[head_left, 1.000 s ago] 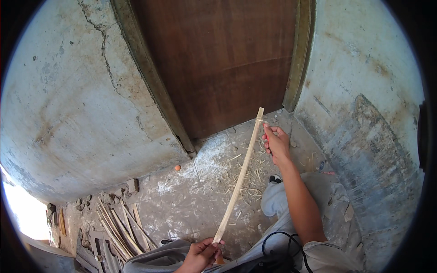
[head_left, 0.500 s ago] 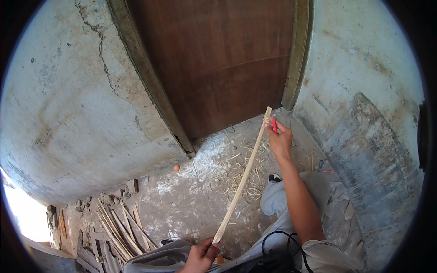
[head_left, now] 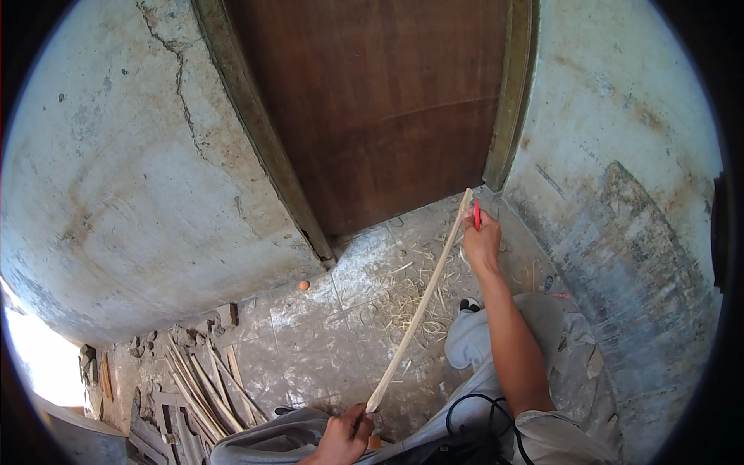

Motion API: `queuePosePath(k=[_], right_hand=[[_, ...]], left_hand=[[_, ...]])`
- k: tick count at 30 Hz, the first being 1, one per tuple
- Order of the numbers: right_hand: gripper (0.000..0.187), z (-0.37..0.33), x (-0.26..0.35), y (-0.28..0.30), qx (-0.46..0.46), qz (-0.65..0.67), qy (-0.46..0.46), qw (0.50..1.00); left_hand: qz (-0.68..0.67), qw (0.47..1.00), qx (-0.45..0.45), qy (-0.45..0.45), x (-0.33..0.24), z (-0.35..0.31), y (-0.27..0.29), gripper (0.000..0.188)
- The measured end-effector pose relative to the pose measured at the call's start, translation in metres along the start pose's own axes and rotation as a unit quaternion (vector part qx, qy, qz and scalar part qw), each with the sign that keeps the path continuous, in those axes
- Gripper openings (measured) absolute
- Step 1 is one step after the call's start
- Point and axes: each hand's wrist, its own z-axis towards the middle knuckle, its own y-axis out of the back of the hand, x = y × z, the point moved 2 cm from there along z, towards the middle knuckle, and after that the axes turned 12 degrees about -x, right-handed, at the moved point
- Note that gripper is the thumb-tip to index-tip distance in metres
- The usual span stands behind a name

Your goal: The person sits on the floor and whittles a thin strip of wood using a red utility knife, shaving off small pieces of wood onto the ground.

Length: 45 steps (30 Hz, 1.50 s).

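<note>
A long, pale strip of split wood or bamboo (head_left: 421,304) slants from low centre up to the foot of the door. My left hand (head_left: 341,436) is closed round its near end, thumb on top, just above my lap. Toward the far end, my right hand (head_left: 483,242), arm stretched out, grips a small red-handled tool (head_left: 477,214) right beside the strip. Whatever blade the tool has is hidden by the fingers and the strip. Curled shavings (head_left: 422,310) are scattered over the floor below the strip.
A brown door (head_left: 372,116) stands ahead between cracked plaster walls (head_left: 116,178). More long strips (head_left: 203,387) lie in a pile at lower left, near rubble and a grey openwork block (head_left: 167,411). A small orange ball-like object (head_left: 304,285) rests on the tiled floor.
The strip's far end has shifted slightly right and nearer, and the strip looks narrower, as if turned. My right hand moved a little the same way; my left kept its grip.
</note>
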Motion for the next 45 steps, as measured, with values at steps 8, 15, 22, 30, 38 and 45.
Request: queuePosePath(k=[8, 15, 22, 30, 38, 45], right_hand=[[0.017, -0.006, -0.004, -0.002, 0.095, 0.263, -0.329, 0.902], [0.013, -0.013, 0.02, 0.007, 0.014, 0.064, -0.007, 0.998], [0.013, -0.005, 0.003, -0.001, 0.034, 0.043, -0.042, 0.998], [0.014, -0.016, 0.023, 0.008, -0.041, 0.021, 0.013, 0.999], [0.015, -0.018, 0.013, 0.0, -0.015, 0.017, 0.057, 0.998], [0.011, -0.013, 0.0, -0.001, 0.129, 0.301, -0.302, 0.895]], left_hand=[[-0.213, 0.945, 0.048, 0.245, -0.016, 0.007, 0.004, 0.024], [0.026, 0.998, 0.004, -0.049, -0.009, 0.008, 0.003, 0.025], [0.052, 0.992, -0.033, -0.107, -0.016, 0.007, 0.006, 0.027], [0.157, 0.987, 0.011, -0.024, -0.01, 0.004, 0.011, 0.031], [0.192, 0.981, 0.013, -0.026, -0.001, -0.001, 0.011, 0.035], [-0.082, 0.996, 0.014, 0.039, -0.023, 0.018, 0.023, 0.027]])
